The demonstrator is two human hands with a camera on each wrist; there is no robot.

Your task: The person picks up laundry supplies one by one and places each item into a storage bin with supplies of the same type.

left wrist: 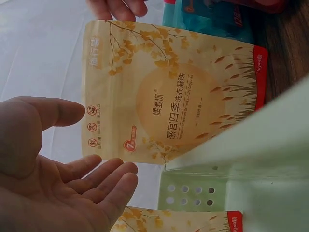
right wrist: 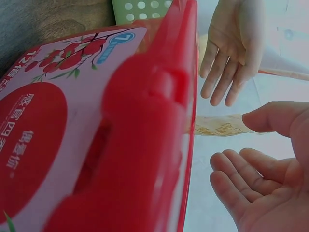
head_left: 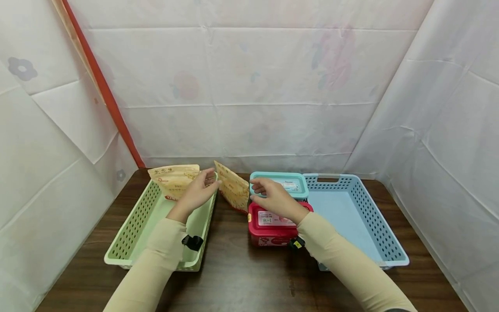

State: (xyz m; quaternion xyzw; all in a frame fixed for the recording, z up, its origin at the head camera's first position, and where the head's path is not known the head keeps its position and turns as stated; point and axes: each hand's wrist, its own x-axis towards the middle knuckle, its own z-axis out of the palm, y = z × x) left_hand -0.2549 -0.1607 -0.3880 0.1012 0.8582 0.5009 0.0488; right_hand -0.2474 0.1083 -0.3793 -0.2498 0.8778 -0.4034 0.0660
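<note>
The beige pouch (head_left: 234, 187) stands on the brown table (head_left: 230, 260), between the green basket (head_left: 134, 219) and the red box (head_left: 273, 240), long axis roughly upright. It lies right of the left hand (head_left: 198, 190) and left of the right hand (head_left: 278, 199); both hands' fingers are loose, grasping nothing. Fingertip contact is hard to tell; neither hand looks nearer.

Saw smooth, satin paper-look film on centre pouch (head_left: 234, 188) & LH pouch (head_left: 171, 180). Noted glossy plstc on red box (head_left: 273, 228), less shiny plstc on teal lid (head_left: 290, 186). Logged smooth perf'd plstc on grn bskt (head_left: 134, 225) & blue bskt (head_left: 339, 221), semi-gloss dk wood grain on tbl (head_left: 234, 273), matt cloth on sleeves (head_left: 148, 262). Saw creased sheeting on backdrop (head_left: 249, 130), couldn't tell cloth vs film.
</note>
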